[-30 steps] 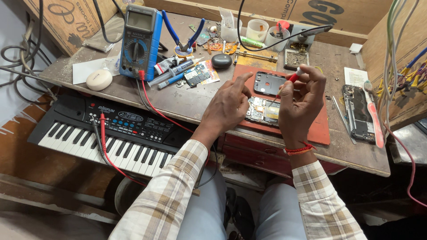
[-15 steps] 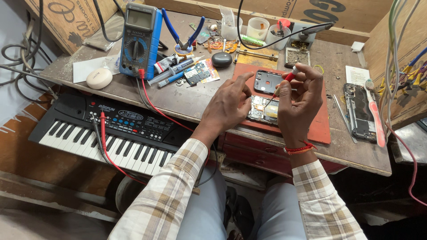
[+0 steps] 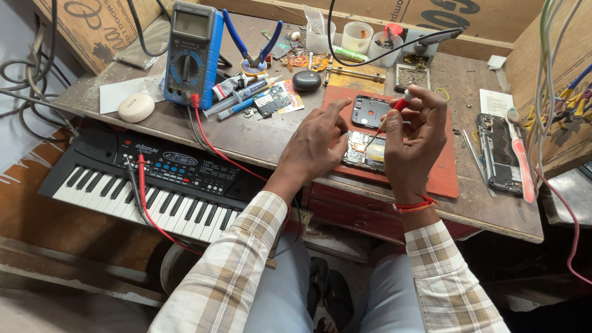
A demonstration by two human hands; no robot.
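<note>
A cramped repair corner here, boxed in by plywood walls, with a scuffed, dusty wooden counter (image 3: 259, 139) loaded edge to edge. Below its front lip sits a small black electronic keyboard (image 3: 148, 179), red and black test leads draped across its keys. Those leads run up to the blue multimeter (image 3: 192, 52), propped at the back left so its dial faces the person. A red work mat (image 3: 441, 176) lies at the centre, giving small parts a plain bed to rest on.

On that mat, right at the near edge, lies the opened phone (image 3: 364, 151), its circuit board exposed, with a detached dark back frame (image 3: 369, 112) just beyond it. The left hand (image 3: 317, 142) presses down beside the phone, fingers together and bent onto its left end, seemingly to hold it steady. The right hand (image 3: 419, 139) has its fingers pinched tight on a red-handled screwdriver (image 3: 390, 117), tip angled down into the board.

Far right, a second stripped phone (image 3: 498, 154) and a pink toothbrush (image 3: 521, 157) lie parked well clear.
</note>
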